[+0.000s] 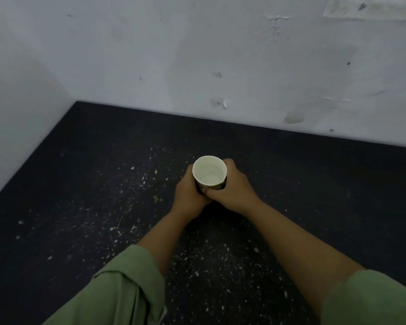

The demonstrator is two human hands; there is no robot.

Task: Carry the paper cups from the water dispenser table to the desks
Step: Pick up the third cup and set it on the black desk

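Observation:
One paper cup with a white inside and a dark patterned outside is held upright in front of me, its mouth facing the camera. My left hand wraps its left side and my right hand wraps its right side, fingers meeting at the front. Both hands hide most of the cup's wall. The cup looks empty inside. Green sleeves cover both upper forearms.
Below lies a dark floor speckled with white paint flecks. A scuffed white wall runs across the back and another white wall closes the left side, meeting in a corner at upper left.

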